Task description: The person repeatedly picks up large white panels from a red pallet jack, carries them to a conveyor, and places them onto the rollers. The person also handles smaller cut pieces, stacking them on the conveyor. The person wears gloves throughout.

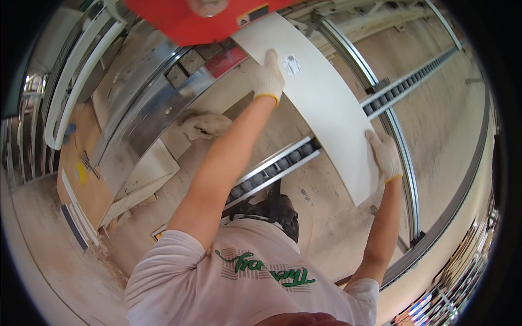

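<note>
A long white panel (pixel 329 117) with a printed label (pixel 292 64) lies across roller tracks, its far end passing under a red machine housing (pixel 204 19). My left hand (pixel 266 79), in a white knit glove with a yellow cuff, grips the panel's left edge with the thumb on top; its other fingers are hidden. Close to the near end, my right hand (pixel 384 154), gloved alike, holds the right edge, with part of its fingers out of sight.
Black roller tracks (pixel 275 166) run crosswise beneath the panel, and a metal rail (pixel 401 157) stands to its right. At left are a shiny metal machine bed (pixel 147 103) and a wooden board (pixel 81 157) with yellow tape (pixel 80 173). The floor is dusty.
</note>
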Demonstrator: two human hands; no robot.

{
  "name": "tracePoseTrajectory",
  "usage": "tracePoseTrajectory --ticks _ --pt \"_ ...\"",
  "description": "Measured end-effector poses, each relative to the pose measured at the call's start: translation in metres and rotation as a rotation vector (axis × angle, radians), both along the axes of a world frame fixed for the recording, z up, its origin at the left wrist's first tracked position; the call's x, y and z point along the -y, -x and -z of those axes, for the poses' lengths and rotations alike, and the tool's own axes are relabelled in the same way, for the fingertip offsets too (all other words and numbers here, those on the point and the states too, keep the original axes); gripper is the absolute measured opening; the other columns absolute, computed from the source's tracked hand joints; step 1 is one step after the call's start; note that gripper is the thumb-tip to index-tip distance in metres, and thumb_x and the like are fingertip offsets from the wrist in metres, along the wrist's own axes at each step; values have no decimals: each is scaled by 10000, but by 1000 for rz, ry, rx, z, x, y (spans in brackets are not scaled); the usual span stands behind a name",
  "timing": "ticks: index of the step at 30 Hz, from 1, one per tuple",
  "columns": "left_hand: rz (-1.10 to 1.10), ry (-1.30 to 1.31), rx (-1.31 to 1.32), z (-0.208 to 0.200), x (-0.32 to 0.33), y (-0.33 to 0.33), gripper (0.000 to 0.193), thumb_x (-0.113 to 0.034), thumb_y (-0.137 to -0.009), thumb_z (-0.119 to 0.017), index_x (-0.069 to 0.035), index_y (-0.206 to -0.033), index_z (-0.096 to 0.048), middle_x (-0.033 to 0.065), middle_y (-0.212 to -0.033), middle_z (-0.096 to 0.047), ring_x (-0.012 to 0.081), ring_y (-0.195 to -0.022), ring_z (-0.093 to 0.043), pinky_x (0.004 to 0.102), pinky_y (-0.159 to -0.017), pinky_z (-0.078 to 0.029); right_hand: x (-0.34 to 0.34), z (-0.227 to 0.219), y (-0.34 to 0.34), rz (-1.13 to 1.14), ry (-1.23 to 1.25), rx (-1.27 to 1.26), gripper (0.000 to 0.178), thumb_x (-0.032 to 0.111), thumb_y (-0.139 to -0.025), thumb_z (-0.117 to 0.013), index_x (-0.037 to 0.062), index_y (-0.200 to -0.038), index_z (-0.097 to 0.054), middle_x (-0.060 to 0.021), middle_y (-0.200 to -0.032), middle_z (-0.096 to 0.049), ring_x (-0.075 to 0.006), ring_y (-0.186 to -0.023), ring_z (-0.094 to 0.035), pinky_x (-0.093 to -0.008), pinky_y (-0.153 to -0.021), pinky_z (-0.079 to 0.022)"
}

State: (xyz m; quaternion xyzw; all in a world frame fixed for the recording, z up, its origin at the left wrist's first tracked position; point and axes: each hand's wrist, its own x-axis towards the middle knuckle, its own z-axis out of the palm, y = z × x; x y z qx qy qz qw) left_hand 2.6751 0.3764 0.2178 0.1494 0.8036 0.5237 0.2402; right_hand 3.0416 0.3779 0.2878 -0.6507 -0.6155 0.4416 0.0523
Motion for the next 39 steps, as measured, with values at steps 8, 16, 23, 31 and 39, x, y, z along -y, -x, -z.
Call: tracePoseTrajectory --ticks 8,16,23,31,39 --pt "90 75 -81 -13 -90 -32 799 -599 -1016 -571 175 -1110 -744 391 -1154 -760 499 -1103 -769 522 -1017 -570 -6 3 20 -132 -990 564 550 422 -999 -761 64 -1399 -643 -184 -1394 -682 -391 -1286 -649 -529 -1072 -536" --pt "1138 100 -482 -66 58 -1 772 -729 -1025 -559 -11 -819 -753 119 -661 -711 256 -684 -706 418 -750 -556 219 32 139 -254 -1021 -286 677 208 -826 -931 63 -1391 -587 -143 -1356 -630 -373 -1273 -589 -562 -1137 -462" --pt "638 189 -35 -65 422 118 458 -448 -1061 -728 5 -1015 -784 123 -755 -698 222 -662 -684 376 -860 -578 340 11 220 -492 -936 -547 583 150 -834 -898 75 -1354 -643 -113 -1367 -656 -386 -1318 -585 -540 -1160 -471" --pt "-340 749 -832 -53 907 400 356 -314 -1110 -598 -133 -1375 -753 258 -1084 -754 481 -985 -723 570 -847 -555 520 -40 419 -662 -1046 -676 348 20 -912 -797 7 -1255 -744 -212 -1263 -748 -422 -1190 -697 -517 -1075 -550" --pt "-793 965 -226 31 1243 658 1052 -927 -921 -512 -36 -1431 -742 309 -1444 -707 515 -1462 -588 929 -1173 -180 808 33 738 -1372 -473 -370 276 240 -1003 -748 101 -1238 -786 -167 -1276 -762 -394 -1191 -709 -482 -1021 -569"
